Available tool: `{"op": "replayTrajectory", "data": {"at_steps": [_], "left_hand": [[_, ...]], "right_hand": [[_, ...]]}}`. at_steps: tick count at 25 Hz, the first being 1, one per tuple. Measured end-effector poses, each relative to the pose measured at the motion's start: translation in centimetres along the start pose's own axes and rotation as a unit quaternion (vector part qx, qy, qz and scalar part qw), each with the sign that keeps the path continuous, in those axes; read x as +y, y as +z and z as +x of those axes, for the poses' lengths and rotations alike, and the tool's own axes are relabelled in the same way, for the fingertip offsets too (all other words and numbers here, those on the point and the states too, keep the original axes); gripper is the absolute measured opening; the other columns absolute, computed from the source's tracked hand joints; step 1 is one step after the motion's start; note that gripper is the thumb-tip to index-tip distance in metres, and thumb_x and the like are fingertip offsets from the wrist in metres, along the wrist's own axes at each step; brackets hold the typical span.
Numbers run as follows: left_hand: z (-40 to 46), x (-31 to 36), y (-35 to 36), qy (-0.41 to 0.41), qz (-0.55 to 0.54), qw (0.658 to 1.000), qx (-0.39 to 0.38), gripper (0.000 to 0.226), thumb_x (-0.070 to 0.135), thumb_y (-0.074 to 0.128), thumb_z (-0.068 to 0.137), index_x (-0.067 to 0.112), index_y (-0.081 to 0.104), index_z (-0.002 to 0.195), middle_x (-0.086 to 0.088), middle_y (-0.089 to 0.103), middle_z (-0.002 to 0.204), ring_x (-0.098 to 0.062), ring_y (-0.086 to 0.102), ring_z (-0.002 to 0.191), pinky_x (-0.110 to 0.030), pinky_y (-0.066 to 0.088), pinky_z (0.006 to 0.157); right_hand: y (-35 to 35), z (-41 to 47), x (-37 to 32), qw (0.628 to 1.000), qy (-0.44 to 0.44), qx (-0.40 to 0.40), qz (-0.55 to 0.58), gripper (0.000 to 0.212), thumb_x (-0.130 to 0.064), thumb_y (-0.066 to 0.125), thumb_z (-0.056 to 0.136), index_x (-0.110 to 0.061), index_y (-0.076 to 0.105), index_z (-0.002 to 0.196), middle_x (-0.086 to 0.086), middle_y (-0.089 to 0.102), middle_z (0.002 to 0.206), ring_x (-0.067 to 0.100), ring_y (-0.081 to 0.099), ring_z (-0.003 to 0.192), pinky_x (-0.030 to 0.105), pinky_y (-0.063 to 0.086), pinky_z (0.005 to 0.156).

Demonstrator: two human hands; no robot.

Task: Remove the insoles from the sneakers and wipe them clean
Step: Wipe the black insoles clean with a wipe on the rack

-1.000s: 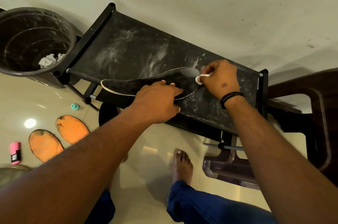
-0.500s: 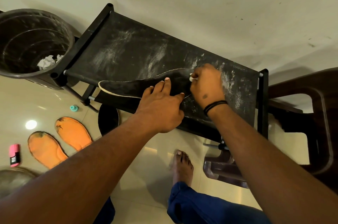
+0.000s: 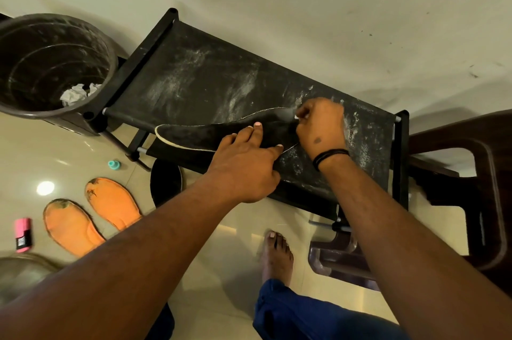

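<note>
A black insole (image 3: 199, 136) with a pale edge lies along the front of a dusty black fabric rack shelf (image 3: 199, 81). My left hand (image 3: 246, 165) presses flat on its middle with straight fingers. At the insole's right end my right hand (image 3: 321, 126) grips a small white wipe (image 3: 296, 117) and holds it against the surface; most of the wipe is hidden in the fist. Two orange insoles (image 3: 110, 205) (image 3: 70, 226) lie on the tiled floor at the lower left. Another dark insole (image 3: 166, 181) shows partly under the rack.
A dark bucket (image 3: 16, 106) with crumpled white paper (image 3: 76, 93) stands left of the rack. A pink object (image 3: 22, 234) and a small teal cap (image 3: 113, 164) lie on the floor. A brown plastic chair (image 3: 487, 201) is at the right. My bare foot (image 3: 277, 256) is below the rack.
My right hand has slid the wipe leftward from the insole's right tip and back a little over its end. My left hand's fingers straightened and stay pressed on the insole.
</note>
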State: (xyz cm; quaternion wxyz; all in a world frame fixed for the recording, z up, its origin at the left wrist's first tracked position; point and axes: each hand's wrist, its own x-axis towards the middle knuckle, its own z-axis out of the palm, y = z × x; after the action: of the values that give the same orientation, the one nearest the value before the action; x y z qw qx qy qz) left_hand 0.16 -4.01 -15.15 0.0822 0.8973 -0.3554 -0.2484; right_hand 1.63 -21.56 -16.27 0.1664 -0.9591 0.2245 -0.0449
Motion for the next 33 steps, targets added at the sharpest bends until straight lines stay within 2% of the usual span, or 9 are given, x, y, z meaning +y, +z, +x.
{"op": "replayTrajectory", "data": {"at_steps": [5, 7, 10, 14, 18, 24, 26, 29, 33], "left_hand": [[0.1, -0.2, -0.1, 0.01, -0.013, 1.0, 0.003, 0.055, 0.051, 0.04, 0.099, 0.042, 0.028, 0.152, -0.012, 0.002, 0.167, -0.029, 0.004, 0.153, -0.05, 0.012, 0.121], [0.2, -0.2, 0.0, 0.009, -0.01, 1.0, 0.005, 0.057, 0.052, 0.04, 0.099, 0.042, 0.025, 0.153, -0.012, 0.002, 0.167, -0.029, 0.004, 0.153, -0.05, 0.012, 0.121], [0.1, -0.2, 0.1, 0.008, -0.005, 1.0, 0.001, 0.06, 0.052, 0.039, 0.099, 0.041, 0.022, 0.155, -0.012, 0.001, 0.167, -0.029, 0.004, 0.153, -0.049, 0.012, 0.121], [0.1, -0.3, 0.0, 0.009, -0.007, 1.0, 0.005, 0.058, 0.051, 0.04, 0.099, 0.041, 0.024, 0.154, -0.012, 0.003, 0.167, -0.029, 0.005, 0.153, -0.05, 0.013, 0.12], [0.0, -0.3, -0.1, 0.014, -0.019, 1.0, 0.009, 0.052, 0.052, 0.041, 0.098, 0.04, 0.036, 0.148, -0.009, 0.008, 0.166, -0.029, 0.006, 0.152, -0.05, 0.014, 0.121], [0.1, -0.3, -0.1, 0.009, -0.009, 1.0, 0.0, 0.059, 0.053, 0.04, 0.099, 0.042, 0.023, 0.154, -0.01, 0.002, 0.167, -0.028, 0.005, 0.153, -0.048, 0.013, 0.121], [0.0, -0.3, -0.1, 0.008, -0.01, 1.0, -0.001, 0.059, 0.052, 0.04, 0.099, 0.042, 0.023, 0.154, -0.01, 0.002, 0.167, -0.028, 0.005, 0.153, -0.049, 0.013, 0.121], [0.0, -0.3, -0.2, 0.011, -0.014, 1.0, -0.001, 0.056, 0.051, 0.041, 0.099, 0.042, 0.028, 0.152, -0.01, 0.003, 0.167, -0.029, 0.006, 0.152, -0.05, 0.014, 0.121], [-0.1, -0.3, -0.4, 0.015, -0.018, 1.0, -0.004, 0.048, 0.051, 0.04, 0.099, 0.036, 0.044, 0.144, -0.008, 0.008, 0.167, -0.028, 0.005, 0.153, -0.05, 0.013, 0.121]], "right_hand": [[1.6, -0.9, -2.8, 0.994, -0.031, -0.035, 0.097, 0.021, 0.001, 0.07, 0.077, -0.019, 0.067, 0.077, -0.003, 0.068, 0.084, 0.009, 0.061, 0.079, 0.018, 0.048, 0.069], [1.1, -0.2, -1.9, 0.994, 0.008, 0.003, 0.111, 0.017, -0.002, 0.071, 0.077, -0.017, 0.064, 0.078, -0.003, 0.065, 0.081, 0.011, 0.059, 0.074, 0.023, 0.051, 0.066], [0.2, 0.4, 0.0, 0.993, 0.051, 0.057, 0.095, 0.012, -0.005, 0.073, 0.076, -0.014, 0.066, 0.079, 0.001, 0.066, 0.082, 0.016, 0.061, 0.076, 0.034, 0.056, 0.072], [0.7, -0.2, -0.8, 0.994, 0.039, 0.022, 0.102, 0.013, -0.013, 0.078, 0.077, -0.018, 0.067, 0.07, -0.002, 0.067, 0.075, 0.012, 0.063, 0.07, 0.03, 0.058, 0.069], [1.6, -1.0, -3.1, 0.993, -0.065, -0.057, 0.08, 0.009, -0.015, 0.075, 0.081, -0.015, 0.072, 0.073, -0.001, 0.07, 0.08, 0.011, 0.064, 0.073, 0.023, 0.054, 0.069], [0.5, 0.2, -0.2, 0.999, 0.013, 0.017, -0.026, 0.012, -0.003, 0.065, 0.082, -0.006, 0.069, 0.071, 0.011, 0.067, 0.077, 0.024, 0.064, 0.068, 0.037, 0.059, 0.066], [0.4, -0.2, -0.3, 0.999, 0.018, 0.027, -0.039, 0.012, -0.005, 0.064, 0.084, -0.005, 0.069, 0.074, 0.011, 0.066, 0.076, 0.025, 0.063, 0.067, 0.036, 0.058, 0.065], [1.1, -0.8, -1.9, 1.0, 0.001, 0.017, -0.019, 0.016, -0.015, 0.066, 0.087, -0.005, 0.068, 0.074, 0.011, 0.066, 0.075, 0.024, 0.064, 0.068, 0.035, 0.058, 0.066], [2.1, -1.2, -3.6, 0.996, -0.077, -0.052, 0.015, 0.018, -0.022, 0.068, 0.087, -0.01, 0.066, 0.073, 0.007, 0.067, 0.083, 0.021, 0.064, 0.076, 0.035, 0.056, 0.073]]}}
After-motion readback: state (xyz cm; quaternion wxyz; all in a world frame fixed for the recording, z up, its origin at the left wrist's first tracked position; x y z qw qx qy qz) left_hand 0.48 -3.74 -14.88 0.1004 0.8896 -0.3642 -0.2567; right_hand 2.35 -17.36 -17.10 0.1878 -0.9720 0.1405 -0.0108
